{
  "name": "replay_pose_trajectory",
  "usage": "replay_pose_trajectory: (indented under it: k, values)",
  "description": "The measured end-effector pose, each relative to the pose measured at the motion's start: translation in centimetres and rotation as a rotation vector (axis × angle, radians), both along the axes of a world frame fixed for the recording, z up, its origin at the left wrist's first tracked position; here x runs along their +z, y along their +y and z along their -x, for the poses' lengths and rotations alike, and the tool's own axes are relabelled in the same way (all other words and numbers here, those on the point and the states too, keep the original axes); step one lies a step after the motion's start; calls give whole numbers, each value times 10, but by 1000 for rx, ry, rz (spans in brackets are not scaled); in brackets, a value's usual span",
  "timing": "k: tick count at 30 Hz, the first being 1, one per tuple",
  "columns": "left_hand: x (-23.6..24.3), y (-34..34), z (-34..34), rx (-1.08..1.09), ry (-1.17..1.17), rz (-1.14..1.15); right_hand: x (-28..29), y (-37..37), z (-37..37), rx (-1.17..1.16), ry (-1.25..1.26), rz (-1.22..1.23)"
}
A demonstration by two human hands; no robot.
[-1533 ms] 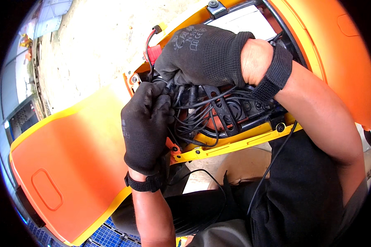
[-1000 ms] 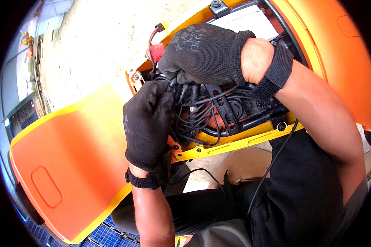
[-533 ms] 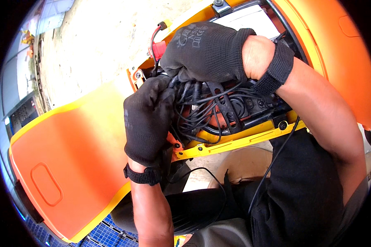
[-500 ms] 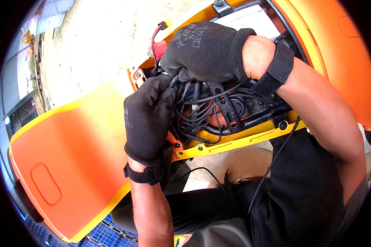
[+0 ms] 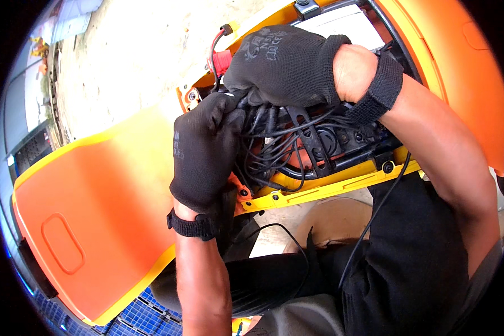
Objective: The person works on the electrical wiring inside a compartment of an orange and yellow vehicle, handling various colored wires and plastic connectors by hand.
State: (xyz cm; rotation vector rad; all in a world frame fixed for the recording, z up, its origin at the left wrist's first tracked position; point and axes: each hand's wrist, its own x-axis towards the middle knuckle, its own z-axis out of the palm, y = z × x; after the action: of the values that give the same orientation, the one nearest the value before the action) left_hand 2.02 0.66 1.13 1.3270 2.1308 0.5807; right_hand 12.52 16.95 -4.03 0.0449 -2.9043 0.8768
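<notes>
Both hands wear black knit work gloves and meet over an open bay in an orange and yellow vehicle body. My left hand (image 5: 204, 148) is closed, its thumb and fingertips pinched round a black cable at the bay's left end. My right hand (image 5: 283, 67) is curled with its fingertips against the left hand's; it pinches the same black cable, though its fingers partly hide the spot. Below them lies a tangle of thin black cables (image 5: 274, 147) with several plugs. A slotted black metal bracket (image 5: 311, 143) crosses the bay to their right.
A red connector (image 5: 222, 61) on a red and black lead sticks up beyond my hands. An orange panel (image 5: 101, 207) slopes away at left, and an orange cover (image 5: 453, 67) rises at right. A yellow frame rail (image 5: 330, 185) edges the bay's near side. Blue plastic grating (image 5: 143, 313) shows lower left.
Both hands have shifted slightly in the picture, along with the vehicle body. The grip at the cable looks much the same, with the fingertips still together.
</notes>
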Motion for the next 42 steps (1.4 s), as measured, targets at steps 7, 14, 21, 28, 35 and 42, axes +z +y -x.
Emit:
replay_pose_trajectory:
  k: [7, 14, 21, 28, 35, 42]
  values:
    - [-7, 0, 1, -25, 13, -43, 4, -2, -3, 1, -42, -62]
    - [7, 0, 4, 161, -117, 78, 3, 2, -1, -20, -26, 101]
    - [2, -14, 5, 163, -25, 56, 13, 34, -1, -202, 326, 362]
    - [-5, -7, -4, -32, 521, 229, 38, 44, -41, -396, 174, 193]
    - [-1, -11, -16, 5, 350, -18, 40, 32, -83, -277, 26, 114]
    - [-13, -28, -19, -124, 312, -59, 73, 22, -105, -101, -333, -55]
